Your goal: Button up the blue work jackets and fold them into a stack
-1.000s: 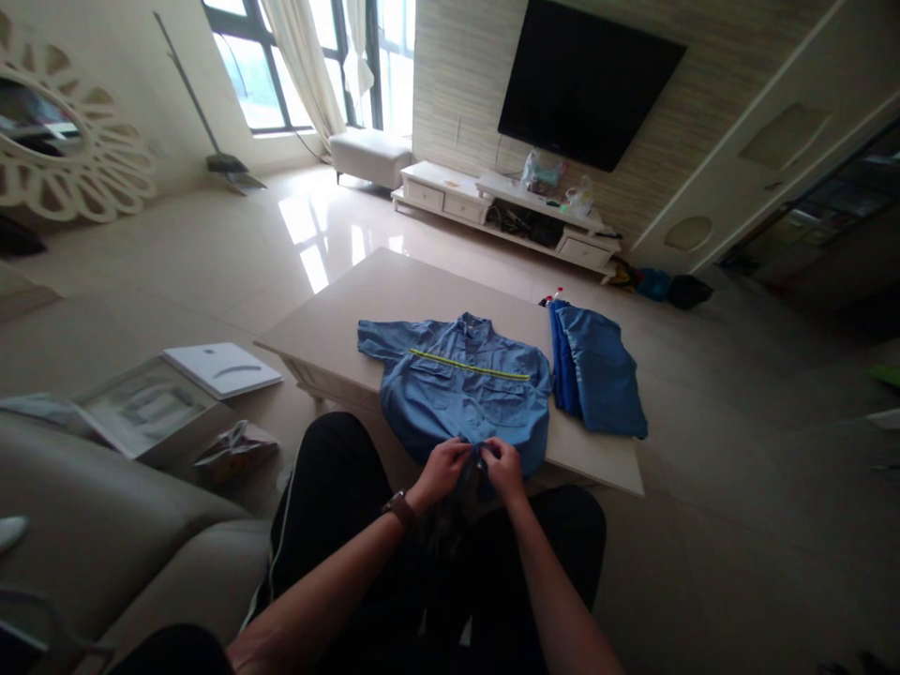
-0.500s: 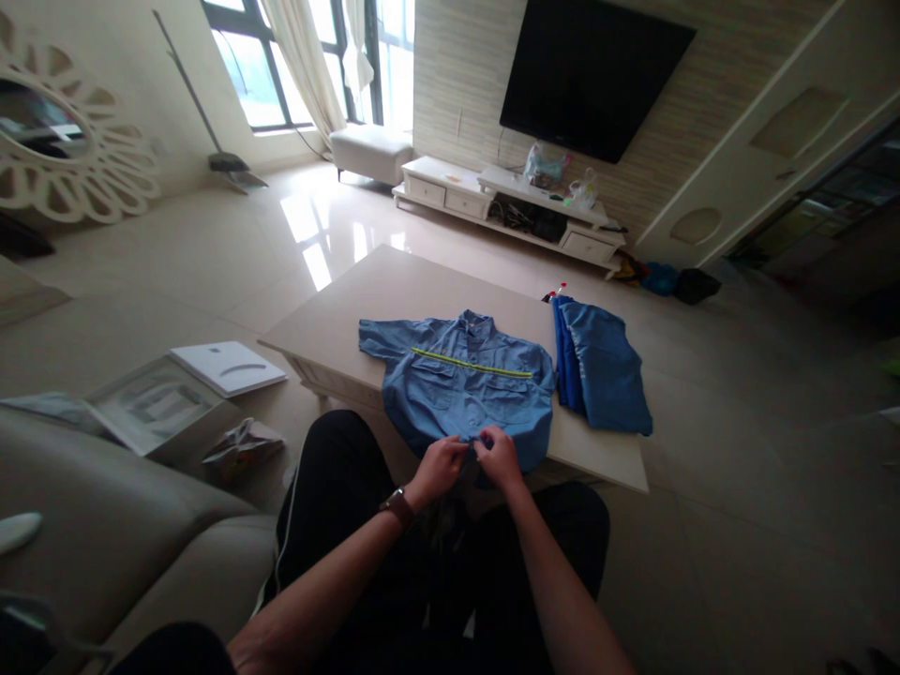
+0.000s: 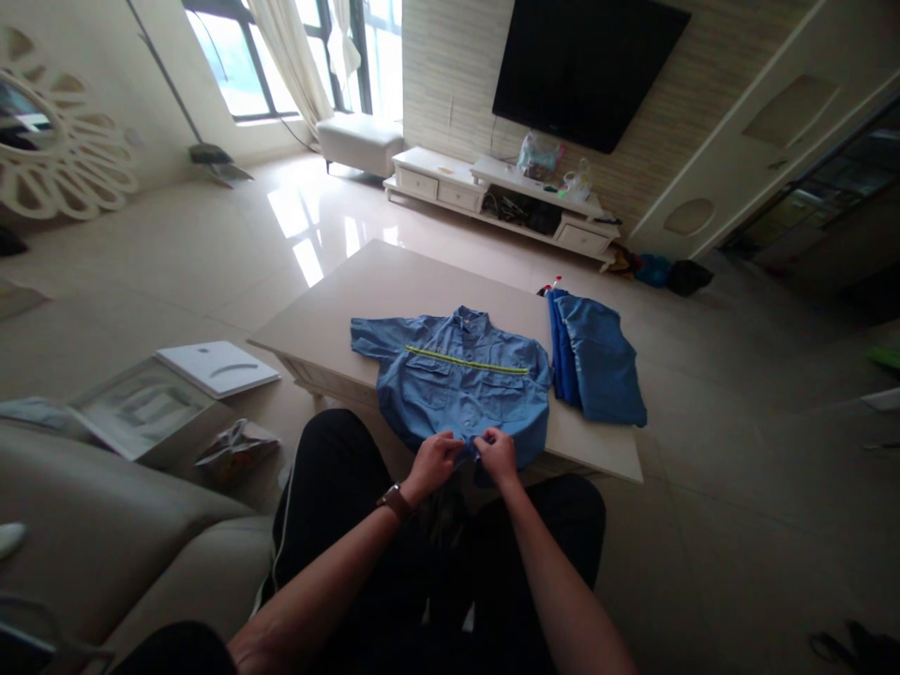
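A blue short-sleeved shirt (image 3: 464, 384) with a yellow-green stripe across the chest and two flap pockets lies front side up on the table (image 3: 380, 281). Its collar points away from me and its lower part hangs over the near edge. My left hand (image 3: 437, 464), with a watch on the wrist, pinches the shirt's front near the hem. Close beside it, my right hand (image 3: 498, 455) pinches the same front strip from the other side. Whether a button is between the fingertips is too small to tell.
Folded blue clothes (image 3: 601, 361) lie at the table's right end, with red-tipped items behind them. On the left are a sofa (image 3: 127, 525), a white box (image 3: 217, 367) and a crumpled bag (image 3: 235, 455). A low TV cabinet (image 3: 436, 183) stands along the far wall.
The view has shifted slightly, so the room sits a little further left and up. Both hands stay at the shirt's front, with only a small shift of the fingers.
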The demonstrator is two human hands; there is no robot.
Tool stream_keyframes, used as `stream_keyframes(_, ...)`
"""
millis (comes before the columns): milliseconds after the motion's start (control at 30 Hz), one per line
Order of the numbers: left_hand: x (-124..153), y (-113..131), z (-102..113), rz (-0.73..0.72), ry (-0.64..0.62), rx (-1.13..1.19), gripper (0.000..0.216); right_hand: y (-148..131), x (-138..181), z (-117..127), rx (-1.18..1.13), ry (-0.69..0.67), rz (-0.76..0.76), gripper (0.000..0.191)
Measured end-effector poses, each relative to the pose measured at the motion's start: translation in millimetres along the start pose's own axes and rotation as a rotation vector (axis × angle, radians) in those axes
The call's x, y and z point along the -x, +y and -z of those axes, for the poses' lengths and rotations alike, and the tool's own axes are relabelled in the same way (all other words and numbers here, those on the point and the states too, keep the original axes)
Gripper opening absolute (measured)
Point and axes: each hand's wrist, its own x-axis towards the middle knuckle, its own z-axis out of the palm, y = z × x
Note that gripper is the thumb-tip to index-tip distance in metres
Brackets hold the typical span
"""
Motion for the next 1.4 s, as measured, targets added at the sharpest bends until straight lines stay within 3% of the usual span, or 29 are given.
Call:
stream_keyframes(200,-1,-1,-6,0.076,0.147,0.033,0.025,2,5,4,-0.036,-0.008,0.067,0.021)
stream_keyframes(367,-5,4,-11,0.12,0.127,0.222,0.025,2,13,-3,-0.162,-0.079,-0.011,0.027)
stream_keyframes(567,-7,3,-10,0.285,0.19,0.471,0.02,-2,21,-1,-0.165,-0.119,0.047,0.028)
stream_keyframes(700,-6,5,-9,0.209,0.155,0.441,0.02,-3,16,6,-0.167,-0.084,0.022,0.03)
stream_keyframes(900,-4,13,-1,0.068,0.223,0.279,0.02,-18,16,14,-0.253,-0.171,0.044,0.029)
stream_keyframes(1000,-2,16,3,0.059,0.232,0.263,0.02,-22,17,14,-0.346,-0.212,-0.005,0.034)
stream_keyframes(1167,0,13,0,0.091,0.195,0.312,0.022,-13,16,6,-0.621,-0.204,-0.249,0.034)
stream_keyframes(1267,-1,11,-4,0.141,0.173,0.397,0.027,-3,13,1,-0.635,-0.148,-0.33,0.036)
stream_keyframes(1400,-5,7,-3,0.114,0.083,0.425,0.032,11,5,6,-0.563,-0.093,-0.308,0.036)
